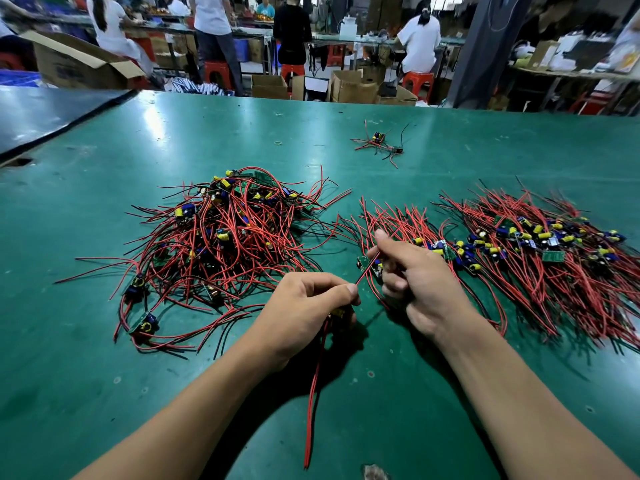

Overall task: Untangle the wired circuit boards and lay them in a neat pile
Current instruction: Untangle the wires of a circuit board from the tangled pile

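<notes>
The person is in the middle of pulling one wired board free. The left hand (308, 306) is curled round a board (337, 311). Only a yellow bit of it peeks out under the fingers. The thumb of that hand presses a red wire (360, 278) against the first finger. The long wire tails (314, 393) hang out of that grip and run down over the green surface (381, 393) toward the person. The right hand (420, 282) pinches the far end of the same red wire between thumb and first finger, and its other fingers are curled in. A second small board (363, 262) sits just beside that pinch. I cannot tell if the red wire belongs to it or only crosses it. So the piece being worked on is stretched between the two grips, right in front of the person. It sits between the big tangled heap (221, 237) on the left and the neat pile (536, 247) on the right, where the wires all lie the same way. I think the next move is to slide the red wire clear so the two boards come apart. It calls for a soft pull, not a yank. Then the freed board can go on the neat pile with its wires lined up like the rest.
</notes>
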Action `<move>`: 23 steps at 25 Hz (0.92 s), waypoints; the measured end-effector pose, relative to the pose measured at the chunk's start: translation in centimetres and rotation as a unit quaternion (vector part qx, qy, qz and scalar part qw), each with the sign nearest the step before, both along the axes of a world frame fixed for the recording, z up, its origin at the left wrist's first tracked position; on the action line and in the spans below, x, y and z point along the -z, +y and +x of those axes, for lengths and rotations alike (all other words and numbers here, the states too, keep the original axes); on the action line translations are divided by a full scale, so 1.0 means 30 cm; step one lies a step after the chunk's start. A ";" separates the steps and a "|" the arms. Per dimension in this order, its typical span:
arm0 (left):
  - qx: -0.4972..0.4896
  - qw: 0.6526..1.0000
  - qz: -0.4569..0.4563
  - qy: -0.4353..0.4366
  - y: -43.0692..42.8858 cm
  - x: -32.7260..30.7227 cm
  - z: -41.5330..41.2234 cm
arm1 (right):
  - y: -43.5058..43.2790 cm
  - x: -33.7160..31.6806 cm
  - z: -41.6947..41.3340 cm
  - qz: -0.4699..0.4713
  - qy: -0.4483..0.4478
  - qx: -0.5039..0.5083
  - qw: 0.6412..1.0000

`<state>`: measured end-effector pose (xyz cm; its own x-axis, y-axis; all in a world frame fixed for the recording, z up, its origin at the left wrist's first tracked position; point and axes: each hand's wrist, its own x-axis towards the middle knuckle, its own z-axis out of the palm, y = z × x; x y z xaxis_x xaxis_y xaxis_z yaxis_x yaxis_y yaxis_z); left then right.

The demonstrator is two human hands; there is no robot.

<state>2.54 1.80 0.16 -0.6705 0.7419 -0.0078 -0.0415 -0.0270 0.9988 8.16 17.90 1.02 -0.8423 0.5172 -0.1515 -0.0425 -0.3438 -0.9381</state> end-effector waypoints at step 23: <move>0.028 0.999 -0.012 0.038 0.001 0.000 -0.005 | -0.039 0.002 -0.003 0.031 -0.051 -0.025 0.998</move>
<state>2.38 1.83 0.16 -0.6278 0.7781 0.0227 0.0331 -0.0024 0.9994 8.06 16.73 0.96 -0.8489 0.4867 -0.2061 0.0694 -0.2840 -0.9563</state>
